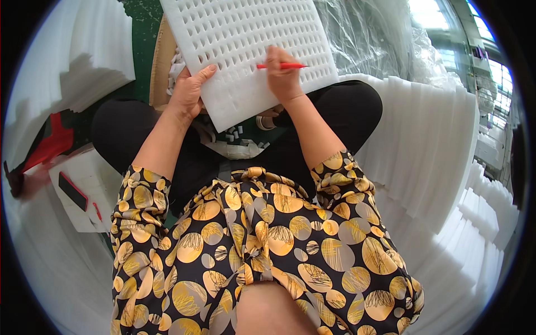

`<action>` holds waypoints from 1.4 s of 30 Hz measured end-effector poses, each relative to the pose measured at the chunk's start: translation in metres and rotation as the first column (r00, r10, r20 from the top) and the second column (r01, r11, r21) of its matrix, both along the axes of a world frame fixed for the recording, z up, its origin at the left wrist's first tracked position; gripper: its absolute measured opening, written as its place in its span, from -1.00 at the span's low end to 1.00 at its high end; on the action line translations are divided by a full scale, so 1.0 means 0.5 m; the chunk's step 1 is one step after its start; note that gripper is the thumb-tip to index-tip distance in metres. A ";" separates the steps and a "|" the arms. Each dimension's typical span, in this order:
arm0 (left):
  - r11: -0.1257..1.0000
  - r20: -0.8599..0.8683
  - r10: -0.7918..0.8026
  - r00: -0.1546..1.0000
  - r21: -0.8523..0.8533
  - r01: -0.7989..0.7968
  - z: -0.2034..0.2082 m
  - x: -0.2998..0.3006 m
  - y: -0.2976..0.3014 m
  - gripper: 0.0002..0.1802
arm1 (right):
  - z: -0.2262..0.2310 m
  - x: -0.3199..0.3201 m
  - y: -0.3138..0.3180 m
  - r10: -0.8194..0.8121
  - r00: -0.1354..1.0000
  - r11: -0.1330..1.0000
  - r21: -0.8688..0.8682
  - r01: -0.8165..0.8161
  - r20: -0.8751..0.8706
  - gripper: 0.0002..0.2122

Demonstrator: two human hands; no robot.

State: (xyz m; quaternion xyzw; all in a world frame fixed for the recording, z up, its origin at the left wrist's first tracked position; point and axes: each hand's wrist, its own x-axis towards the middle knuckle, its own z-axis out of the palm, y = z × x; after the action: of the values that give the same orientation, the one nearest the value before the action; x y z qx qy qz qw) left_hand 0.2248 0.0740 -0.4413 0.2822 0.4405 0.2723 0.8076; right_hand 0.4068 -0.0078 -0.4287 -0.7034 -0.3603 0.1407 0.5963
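Note:
A white foam sheet [245, 39] with rows of small slots slants over my lap; its near strip is plain. My left hand [188, 92] is closed on the sheet's lower left edge, thumb on top and the other fingers mostly hidden beneath. Over the slotted part, my right hand [282, 72] is closed round a slim red pen-like tool [290, 66] whose thin tip points right. Whether that tip touches the foam I cannot tell. A cardboard box [162, 61] with small white foam pieces [177, 70] in it is partly covered by the sheet.
Stacked white foam sheets stand at right [416, 134] and upper left [95, 56]. Clear plastic wrap [368, 39] lies beyond. Left of me, a white board [84, 209] bears a dark phone [73, 191] and a small red stick [97, 211]. Foam scraps [234, 134] lie between my legs.

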 end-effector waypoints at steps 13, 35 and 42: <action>1.000 0.024 0.022 0.999 0.002 -0.022 0.011 0.001 0.000 -0.67 | 0.023 -0.022 0.005 0.152 0.947 0.988 0.037 -0.148 -0.283 -0.66; 0.992 -0.055 0.052 0.997 0.115 -0.045 0.010 0.004 -0.002 -0.71 | -0.009 -0.059 0.024 0.309 0.914 0.948 -0.158 -0.275 0.263 -0.68; 0.991 -0.057 0.032 0.998 0.135 -0.024 -0.002 0.008 -0.005 -0.71 | -0.014 -0.086 0.026 0.242 0.864 0.970 -0.141 -0.199 0.442 -0.72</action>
State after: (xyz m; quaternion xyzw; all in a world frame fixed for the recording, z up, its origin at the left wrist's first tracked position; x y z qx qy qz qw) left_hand 0.2286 0.0716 -0.4420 0.3376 0.4486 0.3041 0.7696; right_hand 0.3637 0.0053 -0.4357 -0.6972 -0.5612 0.0555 0.4425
